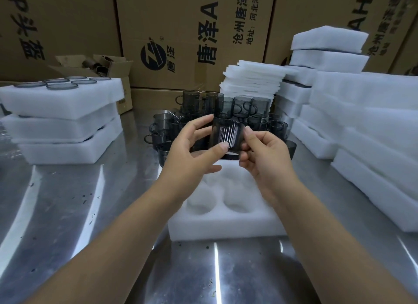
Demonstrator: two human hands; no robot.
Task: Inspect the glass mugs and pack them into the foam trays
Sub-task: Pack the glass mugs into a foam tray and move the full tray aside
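From the head camera, both bare forearms reach forward from the lower corners and converge above the middle of the steel tabletop (67,201).

The left hand (194,149) is turned palm inward. Its thumb lies across the near wall of a smoky glass mug (227,137) and its fingers curl round the far left side, so it grips the mug. The right hand (264,154) meets the mug from the other side, with fingers bent and fingertips pinching its right wall. Whether it holds the handle cannot be told.

The mug sits upright between the two hands, raised above the far edge of a white foam tray (226,222) whose round pockets show unfilled.

Just behind the hands a cluster of loose mugs (255,104) stands on the tabletop. To the left is a pile of filled trays (63,104), with glass rims showing in the top one. More foam stacks (362,122) rise on the right, and printed cardboard boxes (181,32) line the back.
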